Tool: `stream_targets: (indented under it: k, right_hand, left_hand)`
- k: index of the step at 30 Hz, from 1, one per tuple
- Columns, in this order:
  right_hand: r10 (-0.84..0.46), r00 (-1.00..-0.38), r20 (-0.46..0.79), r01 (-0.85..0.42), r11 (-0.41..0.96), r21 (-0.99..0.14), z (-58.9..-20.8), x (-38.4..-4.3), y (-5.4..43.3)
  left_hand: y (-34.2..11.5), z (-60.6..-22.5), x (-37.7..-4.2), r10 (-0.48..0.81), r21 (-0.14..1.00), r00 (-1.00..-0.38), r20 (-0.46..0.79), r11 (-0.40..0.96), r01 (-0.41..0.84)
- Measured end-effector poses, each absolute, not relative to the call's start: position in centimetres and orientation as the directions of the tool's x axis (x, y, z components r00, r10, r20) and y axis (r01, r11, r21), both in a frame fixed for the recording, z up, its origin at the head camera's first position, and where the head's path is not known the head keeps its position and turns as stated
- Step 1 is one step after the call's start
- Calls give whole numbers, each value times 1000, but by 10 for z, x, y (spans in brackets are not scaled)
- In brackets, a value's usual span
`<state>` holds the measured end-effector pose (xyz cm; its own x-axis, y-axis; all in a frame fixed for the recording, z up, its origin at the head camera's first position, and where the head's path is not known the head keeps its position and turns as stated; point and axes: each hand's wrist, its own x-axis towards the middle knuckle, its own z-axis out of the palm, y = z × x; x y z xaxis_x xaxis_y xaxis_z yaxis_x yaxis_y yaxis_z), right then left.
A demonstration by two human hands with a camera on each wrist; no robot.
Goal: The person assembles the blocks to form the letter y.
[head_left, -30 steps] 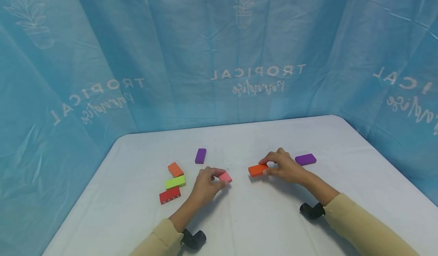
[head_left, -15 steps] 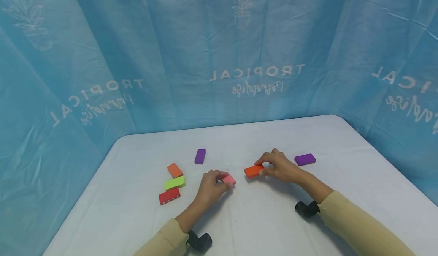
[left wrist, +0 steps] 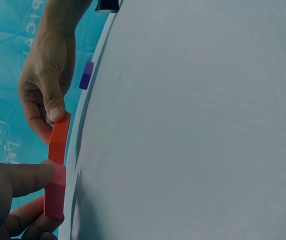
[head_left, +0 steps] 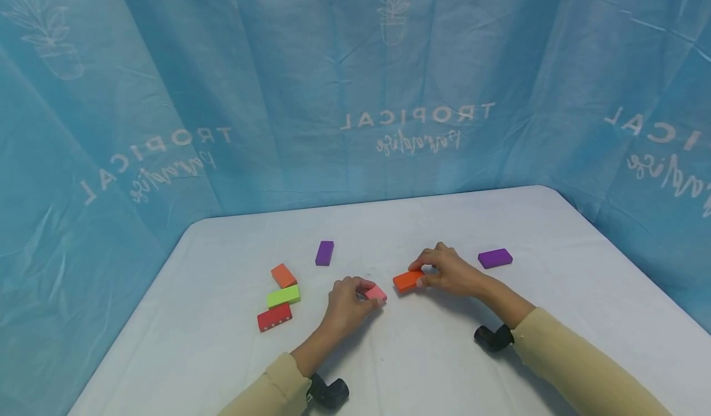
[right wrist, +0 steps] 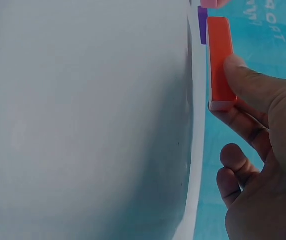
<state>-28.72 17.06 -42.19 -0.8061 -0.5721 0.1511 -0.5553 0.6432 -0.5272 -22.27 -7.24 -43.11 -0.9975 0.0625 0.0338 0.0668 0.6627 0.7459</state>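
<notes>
In the head view my left hand [head_left: 345, 308] pinches a pink block [head_left: 376, 294] between thumb and fingers. Just right of it, my right hand [head_left: 447, 271] grips an orange block [head_left: 407, 281] by its right end. A small gap parts the two blocks there; the left wrist view has the pink block [left wrist: 55, 192] overlapping the lower end of the orange one [left wrist: 59, 140]. The right wrist view shows my thumb [right wrist: 248, 77] along the orange block's side and a sliver of pink above it. Part of each block is hidden behind fingers.
On the left of the white table [head_left: 422, 366] lie a small orange block [head_left: 284, 276], a lime green block [head_left: 284, 296] and a red block with white dots [head_left: 274, 317]. Purple blocks lie farther back, one left [head_left: 324, 253] and one right [head_left: 495, 258]. A blue curtain [head_left: 289, 95] hangs behind.
My left hand has moved right with the pink block, and my right hand has moved left with the orange block. The gap between them has narrowed. The loose blocks have stayed put.
</notes>
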Motion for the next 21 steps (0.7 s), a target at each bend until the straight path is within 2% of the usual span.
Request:
stream_targets:
  k: [21]
  right_hand:
    - [-605, -786, 127, -581, 653, -486, -426, -290, 160]
  left_hand:
    - [-66, -433, -223, 66, 704, -998, 13, 708, 56]
